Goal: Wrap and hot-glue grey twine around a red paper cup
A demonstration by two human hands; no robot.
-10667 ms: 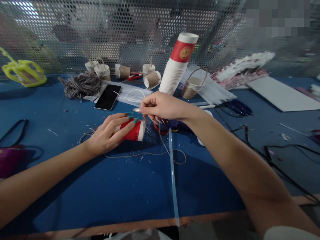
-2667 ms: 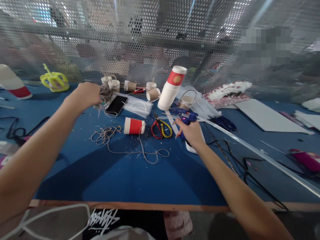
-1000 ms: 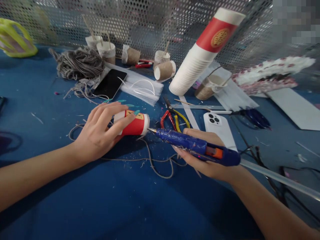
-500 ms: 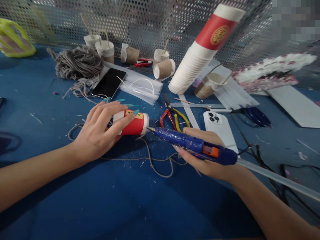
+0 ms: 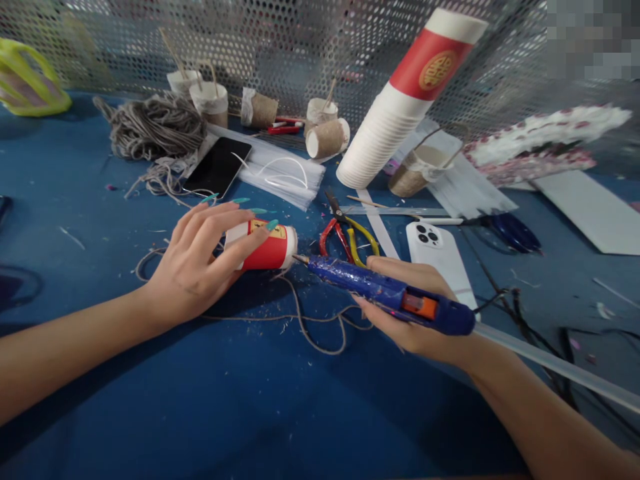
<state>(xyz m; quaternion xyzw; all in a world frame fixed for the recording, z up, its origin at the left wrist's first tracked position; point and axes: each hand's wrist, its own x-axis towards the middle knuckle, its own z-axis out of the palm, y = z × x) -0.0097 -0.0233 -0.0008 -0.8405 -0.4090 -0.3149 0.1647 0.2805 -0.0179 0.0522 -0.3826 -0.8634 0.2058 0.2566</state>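
A red and white paper cup lies on its side on the blue table, its rim end facing right. My left hand grips it from the left, fingers over the top and the thumb side hidden beneath. In my right hand is a blue hot glue gun with an orange part showing and a long clear glue stick out of its back. The nozzle points left, close to the cup's rim; I cannot tell whether they touch. Grey cord trails from under the cup across the table.
Pliers with red and yellow handles lie behind the glue gun, beside a white phone. A tall leaning stack of paper cups, cord-wrapped cups, a black phone and a grey cord bundle stand further back, before a perforated metal screen.
The glue gun's back end has dipped very slightly, and its orange part looks shifted back a little. My left hand and the cup stay almost in place.
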